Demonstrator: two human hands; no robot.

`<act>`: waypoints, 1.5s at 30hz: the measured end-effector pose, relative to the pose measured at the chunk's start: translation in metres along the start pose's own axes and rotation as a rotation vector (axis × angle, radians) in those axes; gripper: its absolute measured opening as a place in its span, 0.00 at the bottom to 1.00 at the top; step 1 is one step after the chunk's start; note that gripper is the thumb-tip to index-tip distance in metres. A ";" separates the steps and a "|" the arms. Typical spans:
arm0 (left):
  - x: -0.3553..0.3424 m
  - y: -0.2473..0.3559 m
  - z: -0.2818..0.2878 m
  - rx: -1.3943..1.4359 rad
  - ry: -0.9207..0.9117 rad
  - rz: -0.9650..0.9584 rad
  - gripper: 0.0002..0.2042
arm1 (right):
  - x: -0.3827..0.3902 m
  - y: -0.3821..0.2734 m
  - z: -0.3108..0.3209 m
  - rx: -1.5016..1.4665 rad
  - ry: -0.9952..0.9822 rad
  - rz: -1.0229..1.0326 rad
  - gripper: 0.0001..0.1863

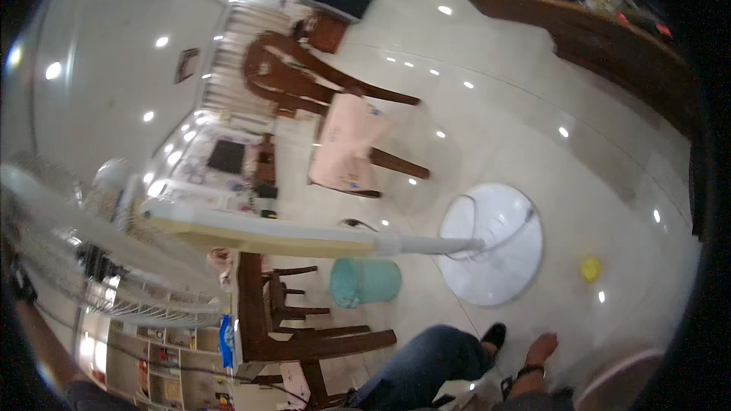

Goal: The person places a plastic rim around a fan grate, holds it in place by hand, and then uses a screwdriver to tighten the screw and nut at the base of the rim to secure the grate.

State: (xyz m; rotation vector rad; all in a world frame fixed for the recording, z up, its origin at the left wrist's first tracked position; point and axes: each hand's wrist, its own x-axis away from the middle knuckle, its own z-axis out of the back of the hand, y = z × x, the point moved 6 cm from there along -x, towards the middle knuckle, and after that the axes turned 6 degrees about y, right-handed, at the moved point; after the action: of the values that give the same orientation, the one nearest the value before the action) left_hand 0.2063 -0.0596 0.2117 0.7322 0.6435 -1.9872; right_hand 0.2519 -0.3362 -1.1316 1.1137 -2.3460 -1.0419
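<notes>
A white standing fan leans across the view, with its round wire-caged head (145, 274) at the left and its white disc base (491, 247) on the floor. My left hand (11, 253) is at the far left rim beside the fan cage; its fingers are lost in blur and shadow. Between head and base runs the pale fan pole (304, 238). Low on the right, my right hand (541, 348) hangs away from the fan, fingers loosely bent and nothing visible in it. A cord lies looped over the base.
A turquoise bin (365, 283) stands near the pole. Beyond it is a wooden chair (293, 68) with a pink cloth (346, 141) over its seat. A yellow object (590, 269) lies on the glossy floor. Wooden furniture (586, 23) curves along the upper right; a wooden chair (320, 344) is at lower left.
</notes>
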 end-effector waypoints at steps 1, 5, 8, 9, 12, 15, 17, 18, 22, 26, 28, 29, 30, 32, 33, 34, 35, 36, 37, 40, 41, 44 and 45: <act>-0.011 0.005 0.008 0.029 0.010 -0.021 0.25 | -0.013 0.016 0.017 0.485 0.244 0.051 0.13; -0.043 0.030 0.045 0.101 0.037 -0.071 0.25 | -0.016 0.078 -0.021 2.480 1.134 0.416 0.05; -0.058 0.015 0.058 0.218 0.026 -0.084 0.25 | -0.049 0.141 -0.062 2.176 1.085 0.301 0.03; -0.058 0.016 0.039 0.242 0.051 -0.055 0.24 | -0.054 0.160 -0.089 2.068 1.039 0.284 0.02; -0.041 0.056 0.033 0.050 0.135 -0.232 0.20 | -0.090 0.232 -0.197 1.885 0.937 0.328 0.02; -0.046 0.066 0.011 0.126 0.097 -0.061 0.20 | -0.135 0.317 -0.347 1.857 0.696 0.377 0.04; -0.042 0.073 0.011 0.072 0.046 -0.039 0.21 | -0.160 0.400 -0.474 1.787 0.591 0.542 0.05; -0.039 0.081 0.020 0.082 0.065 -0.135 0.19 | -0.169 0.438 -0.530 1.816 0.555 0.535 0.06; -0.042 0.087 0.024 0.277 -0.033 -0.196 0.16 | -0.196 0.590 -0.708 1.821 0.130 0.767 0.06; -0.048 0.084 0.008 0.304 0.111 -0.337 0.13 | -0.248 0.722 -0.782 1.728 -0.374 0.952 0.09; -0.054 0.082 0.003 0.313 0.084 -0.304 0.12 | -0.283 0.719 -0.764 1.626 -0.059 0.811 0.10; -0.057 0.091 -0.002 0.310 0.102 -0.331 0.11 | -0.292 0.704 -0.744 1.560 0.011 0.729 0.09; -0.063 0.091 -0.009 0.292 0.119 -0.331 0.12 | -0.291 0.689 -0.735 1.546 -0.011 0.711 0.09; -0.076 0.073 -0.015 0.237 0.078 -0.354 0.12 | -0.276 0.658 -0.712 1.592 0.121 0.726 0.09; -0.081 0.064 -0.013 0.279 0.043 -0.307 0.13 | -0.267 0.640 -0.703 1.589 0.182 0.722 0.09; -0.082 0.075 -0.017 0.228 0.026 -0.298 0.15 | -0.260 0.606 -0.692 1.566 0.294 0.688 0.09; -0.089 0.083 -0.019 0.194 0.030 -0.311 0.15 | -0.255 0.580 -0.682 1.516 0.392 0.656 0.09; -0.095 0.084 -0.021 0.214 0.077 -0.367 0.14 | -0.248 0.562 -0.680 1.477 0.488 0.669 0.08; -0.098 0.085 -0.025 0.235 0.126 -0.424 0.13 | -0.240 0.543 -0.682 1.463 0.589 0.662 0.07; -0.113 0.080 -0.044 0.220 0.114 -0.378 0.14 | -0.224 0.537 -0.711 1.552 0.662 0.636 0.06; -0.115 0.084 -0.045 0.234 0.106 -0.377 0.14 | -0.223 0.541 -0.722 1.604 0.617 0.618 0.05; -0.118 0.093 -0.046 0.186 0.139 -0.369 0.15 | -0.215 0.550 -0.744 1.666 0.618 0.592 0.05; -0.120 0.093 -0.049 0.210 0.133 -0.367 0.15 | -0.214 0.552 -0.747 1.673 0.654 0.580 0.07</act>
State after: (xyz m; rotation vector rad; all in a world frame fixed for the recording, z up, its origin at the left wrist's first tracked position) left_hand 0.3502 -0.0013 0.2490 0.9312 0.6919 -2.3844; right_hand 0.5250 -0.2900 -0.2192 0.7222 -2.3023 1.5298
